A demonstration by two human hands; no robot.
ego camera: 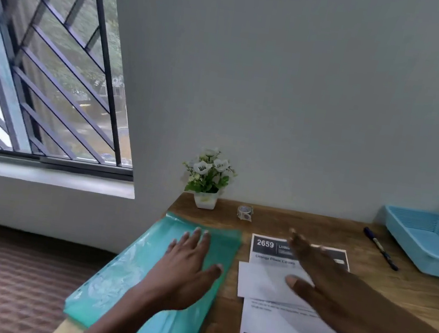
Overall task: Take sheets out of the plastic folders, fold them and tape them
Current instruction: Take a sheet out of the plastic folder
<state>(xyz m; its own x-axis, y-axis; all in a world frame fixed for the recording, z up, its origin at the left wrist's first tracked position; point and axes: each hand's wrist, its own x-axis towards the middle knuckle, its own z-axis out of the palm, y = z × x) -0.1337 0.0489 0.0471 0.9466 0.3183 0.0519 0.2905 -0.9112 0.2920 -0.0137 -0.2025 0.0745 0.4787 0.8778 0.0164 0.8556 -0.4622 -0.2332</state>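
A stack of green plastic folders [124,274] lies along the left side of the wooden table [317,228]. My left hand [186,271] rests flat on top of it with straight fingers. To the right lies a printed sheet [288,331] with dark bands and the number 2659, and a smaller folded white sheet [261,282] lies across it. My right hand [336,292] hovers over these sheets, blurred, fingers spread and holding nothing. A roll of tape [245,212] stands near the wall.
A small white pot of flowers [208,179] stands at the table's back left. A blue tray [430,241] sits at the back right, with a dark pen [380,248] beside it. The wall is close behind; a barred window is left.
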